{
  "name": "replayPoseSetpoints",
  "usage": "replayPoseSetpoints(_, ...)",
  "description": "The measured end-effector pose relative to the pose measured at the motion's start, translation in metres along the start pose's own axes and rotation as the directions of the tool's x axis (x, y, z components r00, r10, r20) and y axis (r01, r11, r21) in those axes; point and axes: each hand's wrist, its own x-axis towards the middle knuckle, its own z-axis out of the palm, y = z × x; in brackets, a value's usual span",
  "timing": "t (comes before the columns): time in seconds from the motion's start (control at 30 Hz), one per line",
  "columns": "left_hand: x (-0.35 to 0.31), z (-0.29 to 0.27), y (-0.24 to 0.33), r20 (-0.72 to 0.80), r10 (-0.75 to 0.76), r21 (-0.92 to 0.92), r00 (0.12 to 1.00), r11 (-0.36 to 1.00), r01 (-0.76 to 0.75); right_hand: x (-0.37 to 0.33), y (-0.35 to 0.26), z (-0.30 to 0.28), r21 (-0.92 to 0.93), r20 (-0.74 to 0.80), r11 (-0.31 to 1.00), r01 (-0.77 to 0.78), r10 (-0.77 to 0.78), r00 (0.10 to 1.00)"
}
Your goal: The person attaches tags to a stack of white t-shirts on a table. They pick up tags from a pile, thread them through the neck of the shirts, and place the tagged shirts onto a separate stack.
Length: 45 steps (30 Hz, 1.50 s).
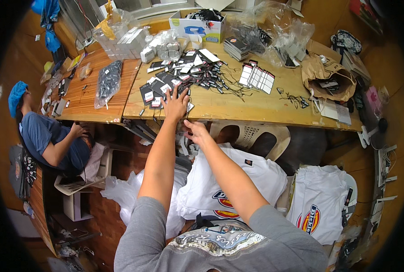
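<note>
My left hand (175, 105) lies on the near edge of a heap of black hang tags (197, 68), its fingers spread over them. Many of these tags bear white stickers, and black cords trail from the heap toward the right. My right hand (196, 131) is just below and beside the left, at the table's front edge. Its thumb and fingers are apart, and I see nothing held in them. Below the right forearm, folded white T-shirts (256, 177) with a printed logo lie in a pile.
Tags with white labels (257, 78) lie right of the heap on the wooden table (238, 106). Behind stand a carton (196, 29) and plastic-bagged stacks. A brown paper bag (326, 77) sits at right. A seated person (52, 140) in a blue cap is at left. More white shirts (322, 199) lie at right.
</note>
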Motion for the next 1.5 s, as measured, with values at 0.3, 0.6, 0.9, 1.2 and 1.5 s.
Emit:
replayPoseSetpoints(0.3,-0.001,-0.003,0.004,0.012,-0.042,0.009,0.999,0.999,0.042,-0.051,-0.028,-0.033,-0.440,-0.025,0.876,0.198,-0.232,0.972)
replayPoseSetpoints(0.6,0.005,-0.005,0.006,0.073,-0.067,0.012,0.995,0.998,0.067,-0.159,-0.086,-0.095,-0.499,0.107,0.659,0.563,-0.598,0.794)
replayPoseSetpoints(0.9,-0.035,-0.020,0.050,-0.517,0.227,-0.148,0.825,0.926,-0.348,-0.311,-0.082,-0.125,-0.541,0.307,0.345,0.767,-0.768,0.562)
replayPoseSetpoints(1.2,-0.309,0.110,0.194,0.538,0.797,-0.842,0.274,0.491,0.225,-0.217,0.030,-0.265,-0.124,-0.253,0.967,0.223,-0.248,0.935)
replayPoseSetpoints(1.5,-0.213,0.199,0.195,0.580,0.018,-0.358,0.815,0.904,0.234,-0.152,0.078,-0.349,-0.544,-0.558,0.839,0.023,-0.382,0.736)
